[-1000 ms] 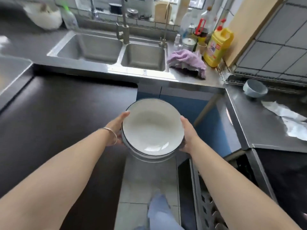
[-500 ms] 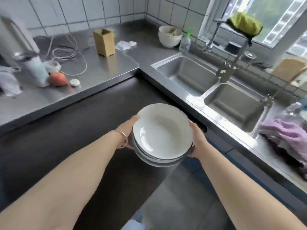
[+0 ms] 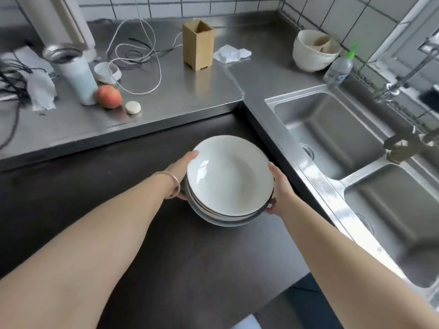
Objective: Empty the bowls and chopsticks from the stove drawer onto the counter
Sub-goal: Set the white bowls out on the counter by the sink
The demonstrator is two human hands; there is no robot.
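Note:
A stack of shallow white bowls with dark rims (image 3: 229,176) is held between both my hands over the dark counter (image 3: 118,210). My left hand (image 3: 184,168) grips the stack's left rim, with a thin bangle on that wrist. My right hand (image 3: 276,188) grips the right rim. The stack tilts slightly toward me, and whether it touches the dark surface I cannot tell. The stove drawer and the chopsticks are out of view.
A steel counter (image 3: 190,96) runs behind, with a wooden holder (image 3: 198,45), a peach (image 3: 108,97), a tumbler (image 3: 74,72), cables (image 3: 135,51) and a white bowl (image 3: 313,49). A double steel sink (image 3: 332,129) with a tap lies at right.
My view has swung left, away from the drawer and toward the corner counter. The stack has travelled with my hands and now sits over the dark counter beside the sink.

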